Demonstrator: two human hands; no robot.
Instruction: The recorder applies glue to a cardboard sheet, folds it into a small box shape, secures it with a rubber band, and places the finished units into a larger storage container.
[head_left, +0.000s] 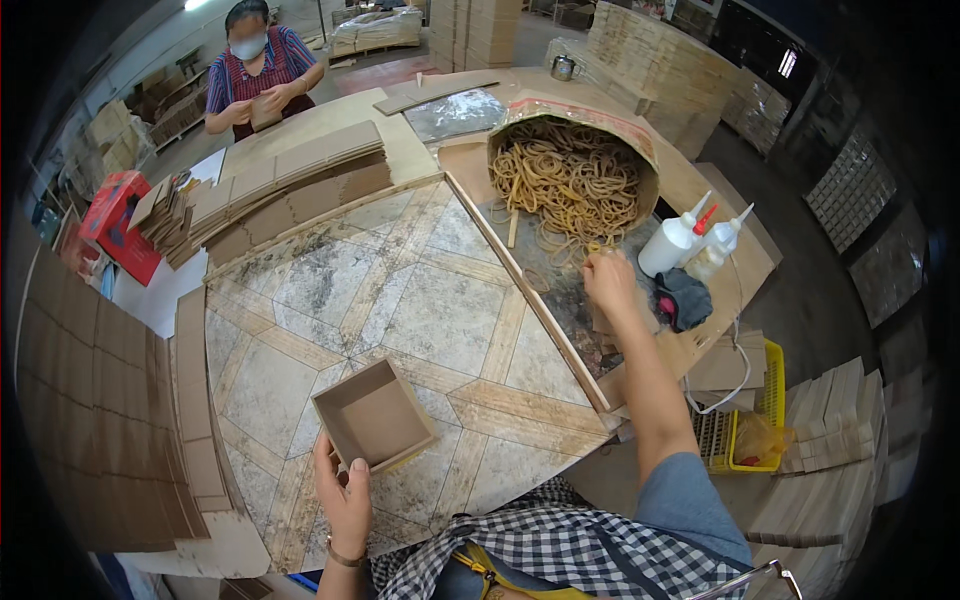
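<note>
My left hand grips the near left corner of a small square brown box, open side up, thumb on the rim. The box is tilted a little over the patterned tabletop. My right arm stretches forward to the right. My right hand is closed in a pinch at the near edge of a heap of tan rubber bands. The bands spill from the mouth of a large sack lying on its side. A yellowish band shows at my right fingertips.
White glue bottles and a dark cloth bundle stand right of my right hand. A wooden strip edges the tabletop. Stacked brown panels line the far and left sides. A masked co-worker handles a brown piece across the table.
</note>
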